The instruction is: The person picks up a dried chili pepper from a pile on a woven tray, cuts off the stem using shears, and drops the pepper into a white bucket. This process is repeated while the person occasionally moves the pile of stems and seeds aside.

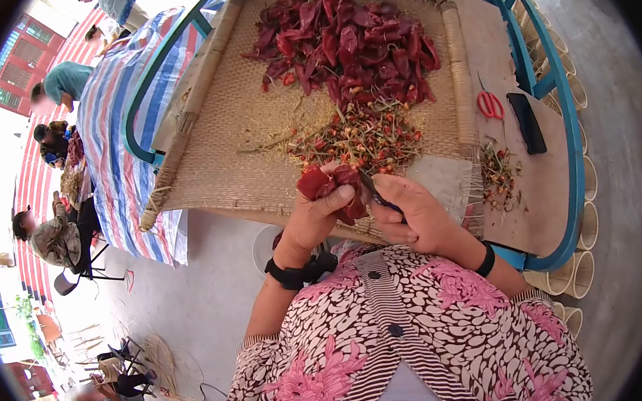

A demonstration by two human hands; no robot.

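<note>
Woven tray [219,156] on blue-rimmed table [543,190], close to chest. Red chili pile [354,43] at far end, stem scrap heap [365,137] mid-tray. Left hand [315,220] clamped on a few dried chilies [327,181], thumb across them, held above tray's near edge. Right hand [413,216] closed round dark scissors [375,192], tips at chili end. Blade gap probably small, partly hidden. Step, by my read: stem snip. Next move needs stem seated between blades, fingers clear.

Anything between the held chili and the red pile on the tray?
Yes: a heap of stems lies on the tray between the chili, gripped by the left hand, and the red pile. The right hand holds a blade.
</note>
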